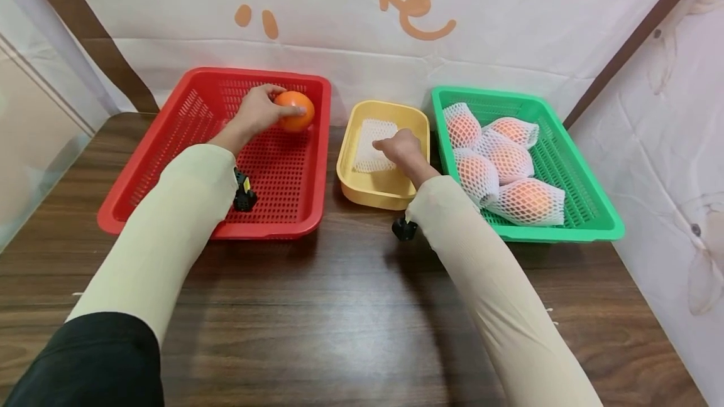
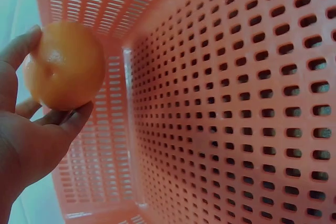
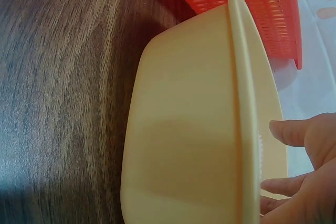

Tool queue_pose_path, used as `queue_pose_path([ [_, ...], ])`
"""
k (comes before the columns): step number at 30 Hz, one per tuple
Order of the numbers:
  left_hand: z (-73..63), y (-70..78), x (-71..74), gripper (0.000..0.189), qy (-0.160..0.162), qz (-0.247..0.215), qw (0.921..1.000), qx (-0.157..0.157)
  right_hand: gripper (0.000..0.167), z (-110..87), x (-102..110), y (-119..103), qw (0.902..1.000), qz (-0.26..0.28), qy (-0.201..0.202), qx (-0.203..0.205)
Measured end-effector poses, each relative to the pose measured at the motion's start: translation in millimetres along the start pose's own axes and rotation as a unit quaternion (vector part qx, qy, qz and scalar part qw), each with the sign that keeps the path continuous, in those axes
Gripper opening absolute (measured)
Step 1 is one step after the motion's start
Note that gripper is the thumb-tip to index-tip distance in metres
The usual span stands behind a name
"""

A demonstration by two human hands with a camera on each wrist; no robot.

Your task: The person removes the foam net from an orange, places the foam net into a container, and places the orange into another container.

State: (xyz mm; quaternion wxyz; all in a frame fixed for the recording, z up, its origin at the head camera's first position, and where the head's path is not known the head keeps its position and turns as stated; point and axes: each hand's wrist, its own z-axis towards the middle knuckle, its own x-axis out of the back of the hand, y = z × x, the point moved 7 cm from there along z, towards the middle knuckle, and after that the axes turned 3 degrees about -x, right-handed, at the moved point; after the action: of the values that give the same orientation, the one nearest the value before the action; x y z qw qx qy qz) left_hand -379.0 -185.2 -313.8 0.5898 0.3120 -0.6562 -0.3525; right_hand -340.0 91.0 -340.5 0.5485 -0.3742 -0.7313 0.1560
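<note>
My left hand [image 1: 261,108] grips an orange [image 1: 296,112] inside the red basket [image 1: 320,162], near its back right corner. In the left wrist view, thumb and fingers wrap the orange [image 2: 65,65] beside the perforated wall. My right hand [image 1: 403,148] reaches over the yellow basin [image 1: 376,196], where a white foam net sleeve [image 1: 370,149] lies flat. Thumb and fingers of the right hand [image 3: 302,169] are spread apart, dipping past the basin's rim in the right wrist view. Their tips are partly hidden by that rim.
A green basket [image 1: 588,200] at the right holds several fruits in white foam nets [image 1: 509,159]. All containers stand on a dark wooden table [image 1: 317,331], against a white printed cloth [image 1: 362,68] at the back.
</note>
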Motion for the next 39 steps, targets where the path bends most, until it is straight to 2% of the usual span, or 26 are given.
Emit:
queue_pose_path([
  [7, 7.1, -8.5, -9.9, 0.076, 0.006, 0.018, 0.9998, -0.008, 0.064, -2.3, -0.1, -5.1, 0.9995, -0.024, -0.009, 0.021],
  [14, 10.5, -16.2, -16.0, 0.076, 0.017, 0.026, 0.9995, -0.005, 0.067, -4.6, -0.3, -6.2, 0.9991, -0.026, -0.022, 0.026],
  [18, 11.3, -18.3, -16.9, 0.077, 0.008, 0.031, 0.9995, -0.007, 0.069, -8.1, 4.6, -12.6, 0.9988, -0.005, -0.037, 0.032],
  [24, 11.1, -17.0, -18.0, 0.078, -0.005, 0.041, 0.9991, -0.008, 0.070, -16.7, 16.7, -24.5, 0.9949, -0.003, -0.071, 0.071],
  [30, 10.9, -8.8, -20.5, 0.088, -0.022, 0.061, 0.9979, 0.001, 0.073, -22.8, 33.7, -28.8, 0.9888, 0.021, -0.116, 0.092],
  [34, 11.0, 2.8, -18.6, 0.094, -0.029, 0.055, 0.9980, 0.011, 0.072, -27.5, 51.1, -28.9, 0.9874, 0.009, -0.102, 0.120],
  [39, 8.5, 24.1, -8.3, 0.093, -0.013, 0.047, 0.9987, 0.017, 0.068, -33.8, 75.0, -21.0, 0.9860, -0.031, -0.073, 0.147],
])
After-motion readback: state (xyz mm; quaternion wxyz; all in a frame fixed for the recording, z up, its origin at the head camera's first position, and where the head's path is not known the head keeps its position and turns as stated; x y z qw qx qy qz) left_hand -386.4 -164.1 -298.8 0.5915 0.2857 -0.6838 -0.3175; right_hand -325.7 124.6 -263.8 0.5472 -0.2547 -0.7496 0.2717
